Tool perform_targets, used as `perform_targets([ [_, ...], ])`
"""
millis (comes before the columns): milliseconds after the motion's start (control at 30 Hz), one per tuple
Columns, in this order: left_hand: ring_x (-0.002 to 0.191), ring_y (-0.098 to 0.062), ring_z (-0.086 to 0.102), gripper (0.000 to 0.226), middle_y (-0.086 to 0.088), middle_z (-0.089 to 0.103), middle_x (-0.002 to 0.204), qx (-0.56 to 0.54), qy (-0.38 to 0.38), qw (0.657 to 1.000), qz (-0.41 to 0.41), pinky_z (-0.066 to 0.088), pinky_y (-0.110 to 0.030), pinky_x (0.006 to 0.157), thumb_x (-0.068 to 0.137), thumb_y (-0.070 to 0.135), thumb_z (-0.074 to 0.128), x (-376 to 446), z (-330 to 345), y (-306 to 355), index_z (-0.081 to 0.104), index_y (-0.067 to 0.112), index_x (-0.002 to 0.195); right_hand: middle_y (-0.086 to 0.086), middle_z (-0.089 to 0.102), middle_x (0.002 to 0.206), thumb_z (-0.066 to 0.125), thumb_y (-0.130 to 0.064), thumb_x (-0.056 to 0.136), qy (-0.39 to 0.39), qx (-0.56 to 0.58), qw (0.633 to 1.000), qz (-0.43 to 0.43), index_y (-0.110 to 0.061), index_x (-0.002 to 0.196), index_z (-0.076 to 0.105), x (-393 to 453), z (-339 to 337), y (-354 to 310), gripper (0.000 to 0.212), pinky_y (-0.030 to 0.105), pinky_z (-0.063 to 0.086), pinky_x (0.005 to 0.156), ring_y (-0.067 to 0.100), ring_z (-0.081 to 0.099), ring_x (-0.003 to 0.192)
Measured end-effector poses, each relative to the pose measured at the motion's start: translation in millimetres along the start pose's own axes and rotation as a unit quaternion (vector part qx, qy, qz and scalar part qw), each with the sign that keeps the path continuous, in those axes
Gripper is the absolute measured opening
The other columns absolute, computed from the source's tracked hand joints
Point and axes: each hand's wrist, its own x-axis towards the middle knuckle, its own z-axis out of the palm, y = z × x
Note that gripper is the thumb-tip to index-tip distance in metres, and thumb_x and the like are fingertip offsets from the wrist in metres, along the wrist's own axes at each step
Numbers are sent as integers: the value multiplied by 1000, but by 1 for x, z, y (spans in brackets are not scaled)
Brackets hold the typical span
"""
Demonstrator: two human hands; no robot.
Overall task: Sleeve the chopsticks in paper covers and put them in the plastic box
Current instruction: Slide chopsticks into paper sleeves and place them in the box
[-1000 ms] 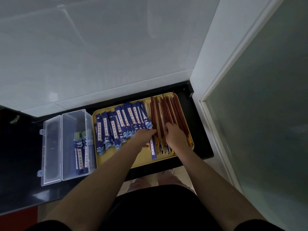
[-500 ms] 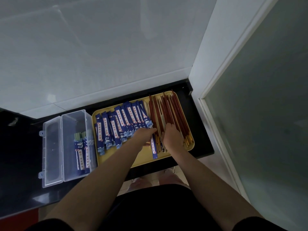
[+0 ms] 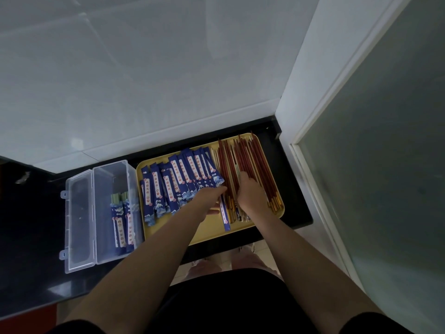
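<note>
A yellow tray (image 3: 212, 233) holds several blue paper covers (image 3: 183, 182) on its left half and a pile of red-brown chopsticks (image 3: 250, 160) on its right half. My left hand (image 3: 209, 197) pinches the upper end of one blue cover (image 3: 225, 216), which lies along the left edge of the chopstick pile. Just to its right, my right hand (image 3: 250, 191) is down on the pile with its fingers curled round some chopsticks. The clear plastic box (image 3: 108, 179) stands open left of the tray, with two sleeved pairs (image 3: 122, 225) inside.
The box lid (image 3: 79, 225) lies flat to the left on the black counter (image 3: 31, 225). A white wall rises behind the counter. A white door frame (image 3: 310, 131) with a frosted pane stands close on the right. My feet show on the floor below the counter edge.
My right hand has shifted slightly left and farther up the chopstick pile. My left hand has stayed at the blue cover.
</note>
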Motion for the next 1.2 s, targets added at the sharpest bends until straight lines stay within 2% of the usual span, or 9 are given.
perform_targets([
  [133,100,-25,60,50,-12,60,122,2,-1,1000,0,53,-39,85,94,44,63,0,-1,0,58,9,130,7,65,104,51,-16,100,-103,-38,994,-20,-27,160,4,20,-13,-6,77,39,57,79,21,64,84],
  [267,96,-23,61,49,-11,62,120,8,1,1000,-3,53,-38,83,94,45,63,0,0,1,60,10,127,16,60,113,55,-11,98,-151,-37,988,6,-31,160,-5,32,-19,-13,89,47,60,83,24,65,84],
  [400,97,-23,62,48,-12,63,117,11,5,1000,-2,55,-37,83,93,46,63,2,-1,0,61,9,125,9,53,95,56,-10,96,-159,-23,987,9,-35,157,2,33,-27,-16,85,39,62,63,25,67,72],
  [467,94,-22,61,47,-12,63,116,13,7,1000,-6,55,-37,82,93,45,63,2,-1,1,61,9,124,9,52,91,56,-2,95,-159,-28,987,14,-34,155,7,32,-28,-17,84,39,63,60,26,69,70],
  [733,91,-21,60,48,-11,62,117,21,6,1000,-8,52,-36,80,95,45,62,0,0,5,59,10,128,7,50,87,56,-1,95,-160,-31,987,14,-24,145,23,29,-31,-20,65,38,62,63,24,68,69],
  [867,88,-21,58,42,-9,60,105,14,11,1000,1,53,-38,83,96,43,61,-1,1,3,59,9,120,1,55,89,58,-11,96,-93,-68,993,23,-9,123,50,15,-34,-18,28,34,55,76,18,59,77],
  [933,89,-22,57,37,-9,59,99,8,18,1000,7,53,-40,88,97,42,60,-2,4,1,61,9,113,4,61,95,57,-15,97,-115,-134,983,56,-8,108,61,1,-33,-15,14,34,54,84,20,61,86],
  [1067,87,-24,56,28,-9,56,87,-15,33,999,21,53,-43,93,98,38,58,-9,10,-3,56,14,84,6,64,106,57,-18,98,-175,-201,956,121,-9,106,62,-26,-17,-6,13,33,50,86,23,63,101],
  [1200,84,-23,56,26,-8,55,87,-18,37,998,39,55,-41,89,99,37,58,-15,15,-7,54,16,83,5,67,108,55,-19,100,-133,-178,962,155,-11,110,64,-41,-7,-6,15,31,45,77,21,65,101],
])
